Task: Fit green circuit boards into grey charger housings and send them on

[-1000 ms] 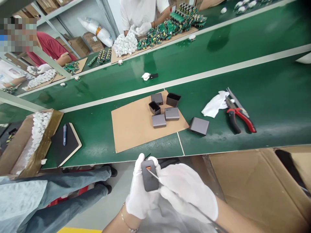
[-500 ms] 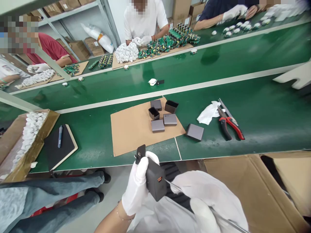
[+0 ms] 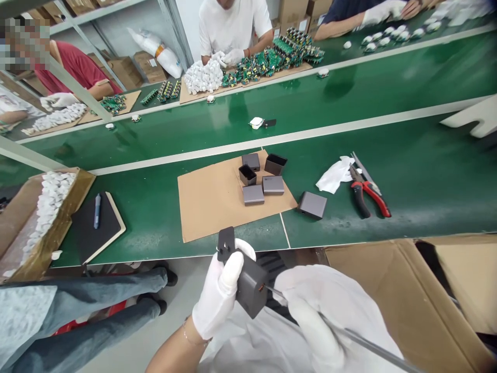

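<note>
My left hand [image 3: 221, 285], in a white glove, is closed around a dark grey power adapter [image 3: 251, 287] held tilted above my lap. A black plug piece [image 3: 226, 243] with metal prongs sticks up at the adapter's upper end, beside my thumb. My gloved right hand [image 3: 330, 305] grips a long, thin metal tool [image 3: 365, 342] with a narrow tip. That tip touches the adapter at its small orange-lined port [image 3: 262, 286]; how deep it reaches is hidden. On the cardboard sheet [image 3: 205, 207] lie several dark grey housings [image 3: 253, 195], two showing open hollow ends.
Another grey housing [image 3: 312, 205] lies beside red-handled pliers [image 3: 367, 194] and a crumpled white cloth [image 3: 336, 175]. A notebook [image 3: 99, 228] and a box of white parts [image 3: 50, 212] are at left. Beyond a green belt [image 3: 186, 129], co-workers handle circuit boards [image 3: 275, 59]. Cardboard boxes [image 3: 388, 280] stand at right.
The tool's tip has moved onto the adapter's port, and the adapter has turned slightly in my left hand. Small white parts on the belt have shifted right.
</note>
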`<action>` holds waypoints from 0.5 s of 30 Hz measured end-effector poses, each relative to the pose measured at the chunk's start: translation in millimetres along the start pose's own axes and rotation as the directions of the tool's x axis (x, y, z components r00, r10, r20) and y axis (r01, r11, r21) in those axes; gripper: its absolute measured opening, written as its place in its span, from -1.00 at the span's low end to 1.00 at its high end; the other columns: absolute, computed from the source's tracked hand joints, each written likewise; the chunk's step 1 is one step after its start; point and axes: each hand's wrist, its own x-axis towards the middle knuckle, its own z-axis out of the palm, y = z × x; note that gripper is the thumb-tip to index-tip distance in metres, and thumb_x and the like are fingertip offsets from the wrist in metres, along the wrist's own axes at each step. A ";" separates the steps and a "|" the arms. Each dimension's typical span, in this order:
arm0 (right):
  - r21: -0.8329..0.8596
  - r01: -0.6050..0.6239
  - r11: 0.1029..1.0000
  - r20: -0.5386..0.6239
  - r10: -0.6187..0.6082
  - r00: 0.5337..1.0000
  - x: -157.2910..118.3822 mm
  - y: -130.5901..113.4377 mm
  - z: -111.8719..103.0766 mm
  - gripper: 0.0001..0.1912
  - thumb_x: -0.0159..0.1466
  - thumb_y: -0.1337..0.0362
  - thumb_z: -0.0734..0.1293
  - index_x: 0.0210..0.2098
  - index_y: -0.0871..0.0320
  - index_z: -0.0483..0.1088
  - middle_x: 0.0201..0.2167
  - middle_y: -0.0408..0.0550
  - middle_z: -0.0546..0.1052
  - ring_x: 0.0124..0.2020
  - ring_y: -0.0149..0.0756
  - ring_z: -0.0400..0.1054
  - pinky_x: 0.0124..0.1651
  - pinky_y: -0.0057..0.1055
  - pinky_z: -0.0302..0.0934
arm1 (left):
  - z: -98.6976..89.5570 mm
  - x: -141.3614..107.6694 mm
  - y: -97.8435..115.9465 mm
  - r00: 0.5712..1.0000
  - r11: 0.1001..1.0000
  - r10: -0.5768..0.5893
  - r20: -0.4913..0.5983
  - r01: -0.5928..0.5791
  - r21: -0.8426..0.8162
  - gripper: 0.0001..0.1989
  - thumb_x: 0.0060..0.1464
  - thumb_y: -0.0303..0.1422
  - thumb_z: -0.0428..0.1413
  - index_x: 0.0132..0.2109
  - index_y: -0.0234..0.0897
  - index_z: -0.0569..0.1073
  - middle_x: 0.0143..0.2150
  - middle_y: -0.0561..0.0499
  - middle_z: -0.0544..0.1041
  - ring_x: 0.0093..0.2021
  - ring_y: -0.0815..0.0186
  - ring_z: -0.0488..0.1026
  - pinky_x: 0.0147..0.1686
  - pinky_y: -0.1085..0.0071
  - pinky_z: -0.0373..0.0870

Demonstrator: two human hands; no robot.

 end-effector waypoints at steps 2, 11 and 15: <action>0.060 -0.043 0.997 0.156 0.033 0.987 10.2 0.0 -8.5 -0.59 0.40 0.21 0.06 -0.58 0.11 0.17 -0.64 -0.26 0.31 -0.63 -0.50 0.19 -0.55 -0.50 0.07 | -1.9 0.7 2.3 0.999 0.999 -0.006 0.041 0.004 0.050 -0.62 0.09 0.00 0.08 -0.31 -0.26 0.40 -0.47 0.10 0.26 -0.48 0.41 0.19 -0.46 0.49 0.16; 0.183 -0.050 0.982 0.323 -0.012 0.946 41.1 3.6 -13.6 -0.75 0.21 0.44 0.10 -0.57 0.10 0.11 -0.62 -0.19 0.31 -0.62 -0.43 0.12 -0.54 -0.45 -0.03 | -6.6 5.7 5.9 0.993 0.996 -0.026 0.112 0.016 0.090 -0.60 0.11 0.01 0.07 -0.32 -0.28 0.40 -0.50 0.12 0.26 -0.49 0.44 0.18 -0.48 0.50 0.14; 0.389 -0.306 0.869 0.419 0.129 0.899 39.1 11.9 -5.3 -0.73 0.24 0.42 0.15 -0.59 0.11 0.11 -0.63 -0.23 0.29 -0.64 -0.47 0.13 -0.57 -0.50 0.03 | -4.5 11.3 1.4 0.996 0.998 -0.066 0.059 0.065 0.011 -0.61 0.06 -0.01 0.13 -0.35 -0.30 0.42 -0.48 0.11 0.31 -0.47 0.45 0.23 -0.45 0.52 0.22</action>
